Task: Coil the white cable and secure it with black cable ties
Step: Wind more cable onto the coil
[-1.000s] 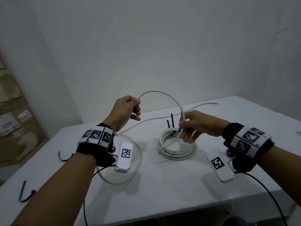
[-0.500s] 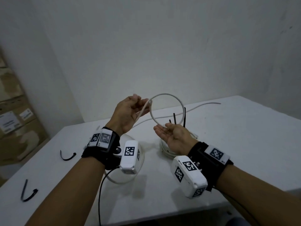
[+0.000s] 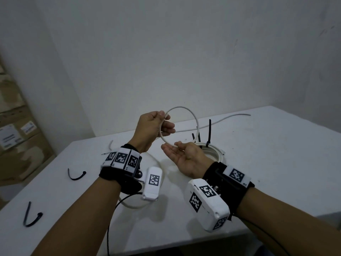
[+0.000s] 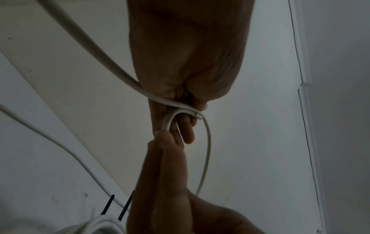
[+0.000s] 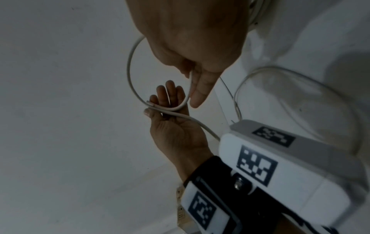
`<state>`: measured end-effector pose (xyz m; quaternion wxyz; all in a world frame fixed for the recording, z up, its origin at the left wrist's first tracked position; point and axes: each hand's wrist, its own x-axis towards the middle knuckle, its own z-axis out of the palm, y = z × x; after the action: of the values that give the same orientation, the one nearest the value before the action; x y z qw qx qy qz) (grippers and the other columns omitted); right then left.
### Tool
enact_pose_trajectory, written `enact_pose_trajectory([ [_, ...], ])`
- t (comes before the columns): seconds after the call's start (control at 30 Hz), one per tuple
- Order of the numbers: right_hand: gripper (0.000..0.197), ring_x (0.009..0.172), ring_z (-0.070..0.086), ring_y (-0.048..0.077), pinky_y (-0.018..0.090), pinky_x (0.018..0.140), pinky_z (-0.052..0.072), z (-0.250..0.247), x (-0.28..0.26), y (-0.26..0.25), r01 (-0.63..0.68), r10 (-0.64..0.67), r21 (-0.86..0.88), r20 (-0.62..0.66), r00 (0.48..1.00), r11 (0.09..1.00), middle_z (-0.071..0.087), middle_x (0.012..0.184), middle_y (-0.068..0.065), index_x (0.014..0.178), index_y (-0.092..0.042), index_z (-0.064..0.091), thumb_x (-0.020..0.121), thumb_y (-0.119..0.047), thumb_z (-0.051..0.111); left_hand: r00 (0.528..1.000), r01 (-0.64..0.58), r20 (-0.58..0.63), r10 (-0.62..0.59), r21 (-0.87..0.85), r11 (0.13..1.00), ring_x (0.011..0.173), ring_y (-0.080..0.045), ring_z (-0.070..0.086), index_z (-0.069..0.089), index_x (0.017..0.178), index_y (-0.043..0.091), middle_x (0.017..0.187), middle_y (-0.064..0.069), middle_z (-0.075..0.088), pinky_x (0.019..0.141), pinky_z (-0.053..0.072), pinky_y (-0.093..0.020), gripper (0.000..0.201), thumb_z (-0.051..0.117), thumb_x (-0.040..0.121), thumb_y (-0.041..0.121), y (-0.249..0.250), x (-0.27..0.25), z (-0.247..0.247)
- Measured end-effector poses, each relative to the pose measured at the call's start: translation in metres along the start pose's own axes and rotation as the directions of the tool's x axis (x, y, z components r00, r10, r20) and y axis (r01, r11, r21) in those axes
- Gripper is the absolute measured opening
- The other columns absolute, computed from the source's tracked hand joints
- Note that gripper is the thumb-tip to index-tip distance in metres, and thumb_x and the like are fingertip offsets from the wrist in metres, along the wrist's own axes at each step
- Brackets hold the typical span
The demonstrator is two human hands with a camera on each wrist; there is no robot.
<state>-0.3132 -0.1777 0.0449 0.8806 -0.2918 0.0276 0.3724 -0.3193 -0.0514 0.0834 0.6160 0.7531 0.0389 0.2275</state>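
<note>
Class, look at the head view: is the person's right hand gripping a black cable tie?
No: the right hand lies palm-up and open under the white cable loop.

Two hands [image 3: 153,130] [image 3: 184,159], two white cables [image 3: 186,109] [image 3: 212,152], four black cable ties [image 3: 76,175] on one table [image 3: 276,163].

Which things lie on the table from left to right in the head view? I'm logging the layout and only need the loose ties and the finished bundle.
Near-left black tie → second black tie → short white cable scrap → tied cable bundle.
</note>
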Motion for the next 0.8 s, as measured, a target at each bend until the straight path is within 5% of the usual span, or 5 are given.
enact_pose_trajectory([
  [0.23, 0.024, 0.116, 0.056, 0.042, 0.043, 0.086, 0.049, 0.0004, -0.0003, -0.0005, 0.021, -0.02, 0.061, -0.017, 1.0, 0.998, 0.057, 0.087, 0.028, 0.086, -0.002, 0.043, 0.101, -0.001, 0.025, 1.0, 0.012, -0.02, -0.011, 0.01, 1.0, 0.065, -0.021, 0.071, 0.063, 0.1, 0.004, 0.085, -0.014, 0.07, 0.064, 0.058, -0.031, 0.025, 0.044, 0.102, 0.02, -0.0034, 0.0004, 0.0002],
  [0.37, 0.023, 0.097, 0.061, 0.037, 0.042, 0.084, 0.05, 0.0, 0.0007, -0.0011, 0.041, -0.04, 0.071, -0.014, 0.999, 0.997, 0.059, 0.087, 0.027, 0.089, -0.001, 0.044, 0.101, -0.001, 0.025, 0.999, 0.017, 0.027, -0.017, -0.001, 1.0, 0.07, -0.022, 0.072, 0.06, 0.113, 0.008, 0.092, -0.014, 0.07, 0.071, 0.057, -0.035, 0.02, 0.045, 0.101, 0.013, -0.0043, -0.0011, 0.0025],
  [0.5, 0.02, 0.079, 0.064, 0.031, 0.039, 0.081, 0.051, 0.0002, -0.0005, -0.0003, 0.052, -0.051, -0.008, 0.033, 0.998, 0.999, 0.062, 0.089, 0.024, 0.093, 0.001, 0.048, 0.102, -0.004, 0.03, 0.997, -0.046, -0.056, 0.054, 0.133, 0.99, 0.051, -0.024, 0.068, 0.057, 0.117, 0.01, 0.084, -0.015, 0.067, 0.052, 0.055, -0.03, 0.022, 0.041, 0.103, 0.015, -0.006, -0.004, 0.0035],
  [0.63, 0.022, 0.093, 0.062, 0.032, 0.038, 0.082, 0.05, 0.001, -0.003, 0.0053, 0.045, -0.04, -0.107, 0.05, 0.998, 0.993, 0.064, 0.087, 0.021, 0.088, 0.001, 0.051, 0.101, -0.005, 0.035, 0.987, -0.145, -0.028, 0.161, 0.309, 0.94, 0.047, -0.023, 0.062, 0.057, 0.119, 0.013, 0.073, -0.007, 0.062, 0.049, 0.051, -0.031, 0.024, 0.043, 0.102, 0.022, -0.0052, -0.0016, 0.0033],
  [0.8, 0.019, 0.106, 0.06, 0.034, 0.039, 0.085, 0.049, -0.0002, -0.0047, 0.0023, 0.04, -0.038, -0.051, 0.034, 0.999, 0.998, 0.061, 0.087, 0.022, 0.092, 0.0, 0.048, 0.102, -0.003, 0.031, 0.984, -0.172, 0.023, 0.179, 0.415, 0.893, 0.048, -0.011, 0.06, 0.056, 0.127, 0.009, 0.082, -0.008, 0.065, 0.041, 0.05, -0.026, 0.03, 0.05, 0.099, 0.019, -0.0002, -0.0015, 0.004],
])
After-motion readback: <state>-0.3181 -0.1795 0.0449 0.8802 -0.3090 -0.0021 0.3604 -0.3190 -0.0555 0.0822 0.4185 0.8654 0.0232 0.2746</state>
